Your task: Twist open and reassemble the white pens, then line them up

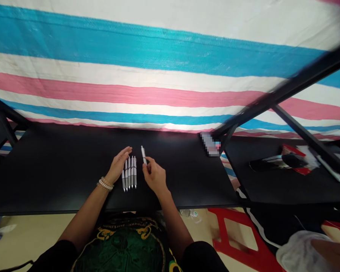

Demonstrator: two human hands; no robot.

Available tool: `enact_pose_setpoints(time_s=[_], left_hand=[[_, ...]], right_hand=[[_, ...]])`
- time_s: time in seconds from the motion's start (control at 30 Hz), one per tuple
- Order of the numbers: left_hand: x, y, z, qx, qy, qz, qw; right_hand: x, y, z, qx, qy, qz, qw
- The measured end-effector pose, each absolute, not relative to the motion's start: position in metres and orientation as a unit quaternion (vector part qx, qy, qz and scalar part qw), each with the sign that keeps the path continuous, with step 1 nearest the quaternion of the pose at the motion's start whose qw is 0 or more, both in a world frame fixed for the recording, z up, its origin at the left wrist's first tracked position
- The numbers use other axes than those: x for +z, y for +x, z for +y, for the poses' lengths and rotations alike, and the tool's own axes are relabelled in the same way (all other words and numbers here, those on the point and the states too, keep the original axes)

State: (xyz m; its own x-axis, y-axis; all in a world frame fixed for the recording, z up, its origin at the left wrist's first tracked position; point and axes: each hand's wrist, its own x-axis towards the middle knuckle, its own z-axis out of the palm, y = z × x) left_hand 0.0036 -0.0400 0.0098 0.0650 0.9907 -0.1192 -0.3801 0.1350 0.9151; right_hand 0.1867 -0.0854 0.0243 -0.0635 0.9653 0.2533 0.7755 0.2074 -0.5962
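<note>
Left hand (118, 164) open, grip released, fingers spread just beside the upper ends of a row of five white pens (129, 173) lying side by side on the black table (59, 177). Right hand (154, 175) closed in a tight pinch, grip clenched between thumb and fingers on a single white pen (143, 154), tilted nearly upright just right of the row.

We noted glossy white plastic pens (129, 172) on a matt black desk (59, 170); behind it hung a woven, slightly rough plastic tarpaulin (130, 94).
</note>
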Motion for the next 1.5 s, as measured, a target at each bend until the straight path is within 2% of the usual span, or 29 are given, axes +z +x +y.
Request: enact_pose_setpoints(time_s=[0.1, 0.23, 0.4, 0.57, 0.77, 0.9, 1.0, 1.13, 1.23, 1.3, 1.37, 1.43, 1.5], left_hand=[[0.001, -0.014, -0.045, 0.527, 0.536, 0.48, 0.452], [-0.007, -0.022, -0.058, 0.467, 0.65, 0.533, 0.275], [-0.015, -0.012, -0.067, 0.306, 0.777, 0.52, 0.181], [-0.019, -0.015, -0.065, 0.264, 0.804, 0.509, 0.158], [-0.019, -0.021, -0.065, 0.293, 0.797, 0.498, 0.178], [-0.006, -0.017, -0.071, 0.384, 0.721, 0.532, 0.222], [0.004, -0.007, -0.077, 0.428, 0.616, 0.566, 0.343], [0.008, 0.005, -0.08, 0.42, 0.504, 0.517, 0.55], [0.009, 0.005, -0.082, 0.449, 0.408, 0.482, 0.633], [0.011, 0.001, -0.084, 0.468, 0.359, 0.469, 0.658], [0.013, -0.003, -0.087, 0.48, 0.336, 0.452, 0.672], [0.016, -0.006, -0.09, 0.491, 0.324, 0.433, 0.683], [0.02, -0.008, -0.092, 0.496, 0.318, 0.421, 0.689]], right_hand=[[0.021, 0.199, -0.093, 0.084, -0.626, -0.713, 0.304], [0.016, 0.182, -0.107, 0.143, -0.608, -0.729, 0.28], [0.01, 0.152, -0.119, 0.206, -0.592, -0.756, 0.189], [0.01, 0.158, -0.116, 0.21, -0.562, -0.784, 0.16], [0.009, 0.167, -0.109, 0.234, -0.551, -0.779, 0.183], [0.012, 0.167, -0.109, 0.288, -0.557, -0.726, 0.283], [0.018, 0.165, -0.114, 0.344, -0.526, -0.692, 0.354], [0.02, 0.163, -0.115, 0.401, -0.49, -0.678, 0.373], [0.014, 0.172, -0.101, 0.306, -0.602, -0.621, 0.397], [0.01, 0.183, -0.087, 0.173, -0.698, -0.59, 0.367], [0.005, 0.194, -0.073, 0.092, -0.752, -0.586, 0.286], [0.002, 0.204, -0.064, 0.076, -0.765, -0.602, 0.218], [0.0, 0.215, -0.061, 0.088, -0.758, -0.62, 0.185]])
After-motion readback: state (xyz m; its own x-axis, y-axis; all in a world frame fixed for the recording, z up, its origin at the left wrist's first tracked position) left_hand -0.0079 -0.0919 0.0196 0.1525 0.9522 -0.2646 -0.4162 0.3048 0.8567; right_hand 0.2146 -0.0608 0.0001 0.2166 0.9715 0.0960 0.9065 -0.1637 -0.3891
